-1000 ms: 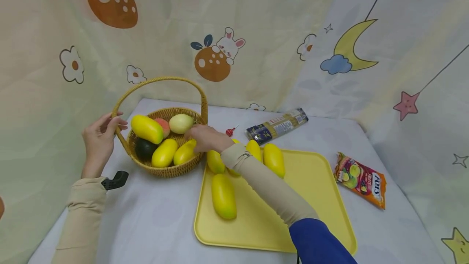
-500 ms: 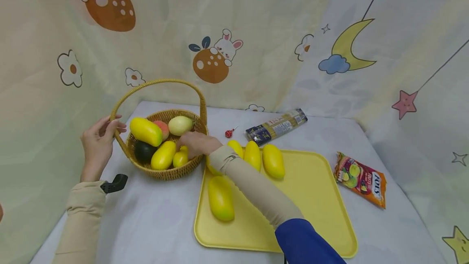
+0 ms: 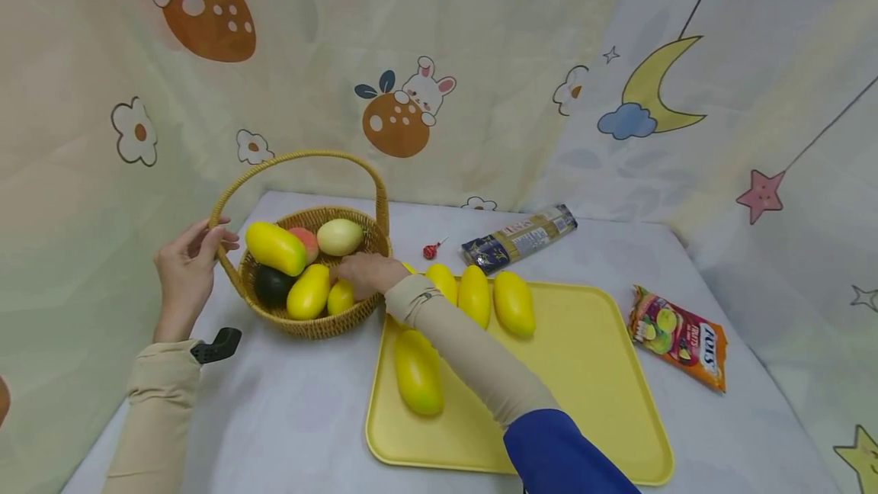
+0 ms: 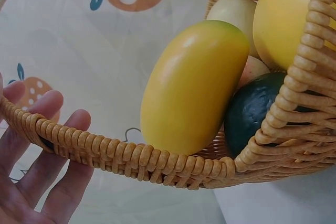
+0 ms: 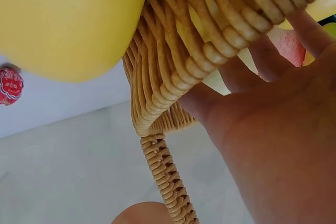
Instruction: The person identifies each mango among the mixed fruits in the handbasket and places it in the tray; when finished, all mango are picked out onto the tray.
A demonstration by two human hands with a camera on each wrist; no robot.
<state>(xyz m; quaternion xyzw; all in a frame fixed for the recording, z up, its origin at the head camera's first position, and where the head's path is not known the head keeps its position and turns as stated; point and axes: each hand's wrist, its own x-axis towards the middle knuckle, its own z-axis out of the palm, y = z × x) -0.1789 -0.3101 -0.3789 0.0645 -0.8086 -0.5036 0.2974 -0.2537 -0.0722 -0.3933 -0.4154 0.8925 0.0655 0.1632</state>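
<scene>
My left hand (image 3: 185, 273) holds the wicker basket (image 3: 318, 330) by the left side of its handle, fingers on one side and thumb on the other. The right hand (image 3: 370, 274) reaches over the basket's right rim onto a yellow mango (image 3: 340, 298), covering much of it. In the right wrist view its spread fingers (image 5: 268, 59) pass behind the rim; with the fingertips hidden, I cannot tell whether they grip the mango. Also in the basket are another mango (image 3: 309, 293), one lying up on the left rim (image 3: 276, 248), a dark green fruit (image 3: 270, 286), a peach (image 3: 306, 244) and a pale melon-like fruit (image 3: 340, 237).
A yellow tray (image 3: 562, 395) right of the basket carries several mangoes (image 3: 418, 376), some behind the right forearm. A red lollipop (image 3: 430, 251) and a pasta packet (image 3: 519, 237) lie behind it. An orange snack bag (image 3: 677, 338) lies to its right. Printed cloth hangs behind.
My right hand has shifted left and lower over the right-hand mango, which has turned and shows less now. The left hand keeps its hold on the handle.
</scene>
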